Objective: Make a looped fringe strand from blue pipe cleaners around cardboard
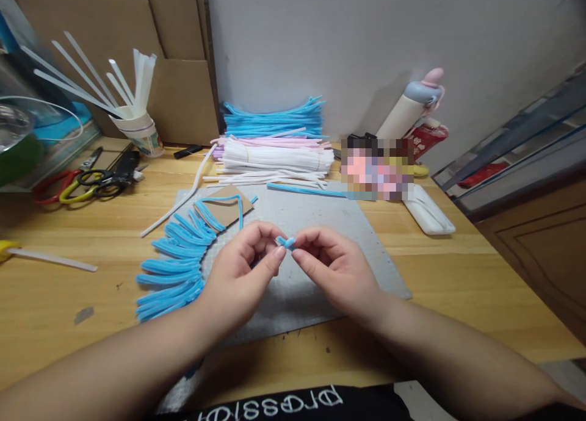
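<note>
Both hands meet over the grey cutting mat (320, 299), pinching a short blue pipe cleaner (286, 242) between them. My left hand (249, 259) holds its left side between thumb and fingers, and my right hand (332, 259) grips its right side. The piece looks bent or crossed in the middle; the rest of it is hidden by my fingers. Beside my left hand, a row of looped blue pipe cleaners (171, 274) curves along the mat's left edge. At its top, blue strands lie over a brown cardboard piece (229, 210).
Behind the mat lie blue (274, 119) and white pipe cleaner bundles (279, 157). Scissors (68, 186) and a paper cup (137, 131) of white sticks stand left. A glue gun (4, 250) reaches in from the left edge. A bottle (403, 113) and a white case (428, 210) are right.
</note>
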{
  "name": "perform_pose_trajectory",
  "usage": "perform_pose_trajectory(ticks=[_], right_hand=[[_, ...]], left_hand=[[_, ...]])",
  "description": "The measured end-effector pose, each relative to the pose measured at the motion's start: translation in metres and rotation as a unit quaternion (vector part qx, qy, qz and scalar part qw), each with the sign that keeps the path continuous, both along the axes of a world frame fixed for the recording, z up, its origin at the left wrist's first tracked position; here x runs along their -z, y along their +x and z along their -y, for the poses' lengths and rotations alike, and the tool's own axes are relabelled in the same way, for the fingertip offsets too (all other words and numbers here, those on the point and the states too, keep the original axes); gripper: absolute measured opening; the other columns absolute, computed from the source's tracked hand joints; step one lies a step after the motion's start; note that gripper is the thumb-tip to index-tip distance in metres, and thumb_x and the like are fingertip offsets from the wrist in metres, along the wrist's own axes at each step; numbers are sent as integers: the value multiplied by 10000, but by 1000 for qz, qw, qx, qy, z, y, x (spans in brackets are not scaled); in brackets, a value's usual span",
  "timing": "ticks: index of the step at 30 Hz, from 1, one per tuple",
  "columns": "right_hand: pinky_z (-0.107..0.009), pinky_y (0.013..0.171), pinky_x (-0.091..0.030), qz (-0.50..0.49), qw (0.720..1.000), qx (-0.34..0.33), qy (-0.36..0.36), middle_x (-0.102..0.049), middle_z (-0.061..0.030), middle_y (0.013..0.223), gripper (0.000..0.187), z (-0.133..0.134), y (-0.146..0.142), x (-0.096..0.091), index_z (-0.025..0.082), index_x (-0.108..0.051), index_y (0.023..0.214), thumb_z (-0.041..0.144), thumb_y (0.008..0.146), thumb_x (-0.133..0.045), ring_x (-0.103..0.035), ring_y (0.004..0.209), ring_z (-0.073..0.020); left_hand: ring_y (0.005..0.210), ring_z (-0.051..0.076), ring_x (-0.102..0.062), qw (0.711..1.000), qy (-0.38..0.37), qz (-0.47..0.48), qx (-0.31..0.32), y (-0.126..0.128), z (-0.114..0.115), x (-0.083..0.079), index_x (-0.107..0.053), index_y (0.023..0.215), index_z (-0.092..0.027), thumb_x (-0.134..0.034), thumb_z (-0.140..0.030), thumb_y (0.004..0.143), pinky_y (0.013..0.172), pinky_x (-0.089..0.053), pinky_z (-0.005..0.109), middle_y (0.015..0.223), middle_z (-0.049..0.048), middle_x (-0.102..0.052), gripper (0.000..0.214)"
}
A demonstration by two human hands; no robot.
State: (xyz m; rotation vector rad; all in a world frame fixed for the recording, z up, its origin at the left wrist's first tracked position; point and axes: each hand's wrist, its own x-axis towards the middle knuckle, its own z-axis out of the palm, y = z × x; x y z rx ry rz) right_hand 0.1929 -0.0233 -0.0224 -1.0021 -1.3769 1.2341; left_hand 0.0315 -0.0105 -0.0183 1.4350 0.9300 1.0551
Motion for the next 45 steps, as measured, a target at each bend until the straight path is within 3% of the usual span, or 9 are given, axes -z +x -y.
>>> perform_pose_trajectory(ticks=[5,13,17,24,29,33,40,45], right_hand=[[-241,532,-399,0,999,-9,-32,-545,29,677,39,0,-1,-1,209,-575,830,234,822,-604,-473,576,-91],[-248,525,-390,-15,999,-24,-26,-527,29,668,88,2,-1,-5,215,-561,812,282,826,-618,-457,567,-95],[-251,512,-375,-18,999,-23,-17,-519,24,666,155,3,-1,-5,214,-574,802,355,832,-632,-440,561,-96],[-246,492,-357,-27,999,-28,-25,-516,28,640,177,3,-1,-7,218,-589,774,378,820,-650,-426,542,-93],[-220,433,-318,-54,992,-43,-108,-534,36,588,212,3,2,-6,197,-582,735,380,815,-652,-419,468,-71],[-199,406,-278,-105,978,-71,-164,-565,36,587,240,4,3,-7,184,-556,712,376,814,-658,-412,430,-51],[-178,386,-237,-153,964,-88,-200,-558,47,551,225,6,1,-10,174,-546,704,331,809,-667,-385,402,-35],[-169,406,-258,-151,964,-78,-205,-567,38,583,239,6,1,-11,165,-540,719,344,814,-668,-408,430,-33]], left_hand=[[632,98,-534,999,33,-5,-6,1,-2,-2,-581,815,-180,-598,-181,815,550,-429,204,685,-22,-570,17],[610,93,-557,997,69,-28,-11,0,4,-1,-591,826,-193,-598,-172,831,512,-424,200,692,-24,-601,23],[584,89,-546,991,117,-55,-20,-2,6,3,-580,822,-198,-593,-150,832,545,-449,222,706,-25,-600,50],[804,132,-584,968,245,-58,-12,-5,2,5,-574,879,-216,-582,-68,831,697,-487,260,837,7,-590,156],[795,116,-590,919,372,-133,-1,-8,2,3,-587,938,-199,-555,1,818,699,-499,234,877,28,-602,235],[816,125,-617,873,448,-186,-44,-11,5,6,-610,941,-188,-575,1,808,713,-515,229,907,49,-640,233],[747,147,-619,812,544,-207,-40,-15,4,10,-617,979,-168,-620,-45,813,638,-511,268,911,66,-674,206],[690,166,-580,776,593,-214,-26,-15,0,9,-633,937,-73,-616,-31,813,555,-459,295,865,124,-675,132]])
